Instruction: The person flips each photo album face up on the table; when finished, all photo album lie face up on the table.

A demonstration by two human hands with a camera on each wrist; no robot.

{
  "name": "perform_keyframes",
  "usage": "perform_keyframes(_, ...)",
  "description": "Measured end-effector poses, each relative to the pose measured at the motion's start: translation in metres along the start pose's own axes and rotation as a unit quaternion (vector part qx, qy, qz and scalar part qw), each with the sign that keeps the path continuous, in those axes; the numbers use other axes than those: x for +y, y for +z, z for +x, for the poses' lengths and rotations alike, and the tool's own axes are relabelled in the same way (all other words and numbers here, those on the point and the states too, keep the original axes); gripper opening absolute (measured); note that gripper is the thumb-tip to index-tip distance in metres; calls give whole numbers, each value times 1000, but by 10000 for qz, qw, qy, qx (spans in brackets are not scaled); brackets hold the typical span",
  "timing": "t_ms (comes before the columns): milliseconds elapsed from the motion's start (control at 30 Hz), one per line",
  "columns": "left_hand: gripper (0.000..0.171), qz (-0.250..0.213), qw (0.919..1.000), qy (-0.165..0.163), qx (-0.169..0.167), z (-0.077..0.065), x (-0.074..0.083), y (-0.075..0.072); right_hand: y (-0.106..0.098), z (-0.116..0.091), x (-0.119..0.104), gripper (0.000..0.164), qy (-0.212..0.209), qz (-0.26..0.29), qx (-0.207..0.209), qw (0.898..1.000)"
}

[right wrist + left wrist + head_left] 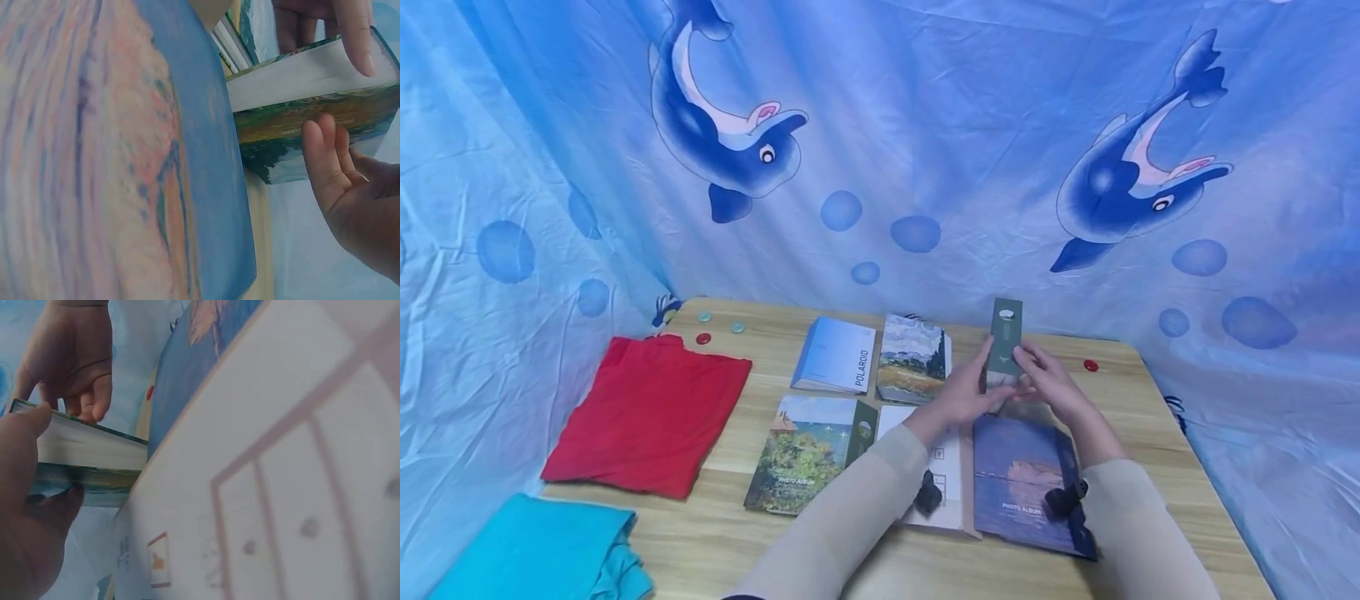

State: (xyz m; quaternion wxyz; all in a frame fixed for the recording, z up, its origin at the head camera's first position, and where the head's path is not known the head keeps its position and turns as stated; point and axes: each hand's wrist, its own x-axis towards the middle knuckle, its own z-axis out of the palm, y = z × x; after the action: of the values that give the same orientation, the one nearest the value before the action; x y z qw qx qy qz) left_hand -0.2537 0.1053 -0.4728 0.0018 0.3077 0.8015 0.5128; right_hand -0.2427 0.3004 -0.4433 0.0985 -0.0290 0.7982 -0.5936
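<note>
- The person's left hand [961, 393] had curled round one side of a thick photo album with a dark green spine and painted covers [1006, 333], its thumb laid over the white page edge.
- The right hand [1054, 383] was part open, its fingertips against the album's other side; where its thumb pressed could not be made out.
- The album was held spine towards the head camera, past the near row; whether it touched the table could not be told.
- Good handling, it seemed, called for even pressure on both covers, so the pages stayed together, and fingers clear of the lower edge.
- A flat white printed cover [958, 492] and a purple-blue painted album [1022, 467] lay under the forearms, so the wrists were best kept raised.
- Left of the hands lay a cypress-painted album [912, 362], a blue-white POLAROID album [837, 354] and a garden-painted album [805, 450].
- Farther out, on the pale wooden table [1165, 475], were a folded red cloth [647, 417] and a turquoise cloth [542, 550].
</note>
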Motion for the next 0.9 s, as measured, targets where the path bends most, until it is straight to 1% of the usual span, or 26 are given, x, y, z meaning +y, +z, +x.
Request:
perform_keyframes(100,91,146,9996,146,179,2,1,-3,3,3,1,81,-43,-29,-5,10000)
perform_keyframes(233,87,447,9987,105,237,3,-1,-9,6,8,3,76,47,-67,-128,9999)
perform_keyframes(300,85,602,9979,-5,246,2,-2,-12,7,10,5,76,174,-105,-168,9997)
perform_keyframes(367,84,704,9971,-134,241,0,-3,-16,6,11,6,77,314,-269,-249,9988)
perform_keyframes(467,83,669,9971,-316,181,-1,-4,-21,4,12,10,82,603,-535,-262,9964)
perform_keyframes(567,80,635,9972,-382,65,-1,-5,-24,2,14,13,85,866,-714,-269,9933)
perform_keyframes(667,78,722,9968,-349,-21,-2,-10,-24,0,17,16,86,1072,-795,-255,9907)
perform_keyframes(767,76,737,9965,-401,-39,-3,-16,-22,-2,19,17,88,1242,-862,-216,9883)
perform_keyframes(833,76,656,9962,-570,-41,-4,-19,-21,-3,18,18,90,1314,-942,-221,9866)
perform_keyframes(900,79,638,9946,-813,-81,-4,-20,-19,-5,17,18,90,1350,-1007,-237,9854)
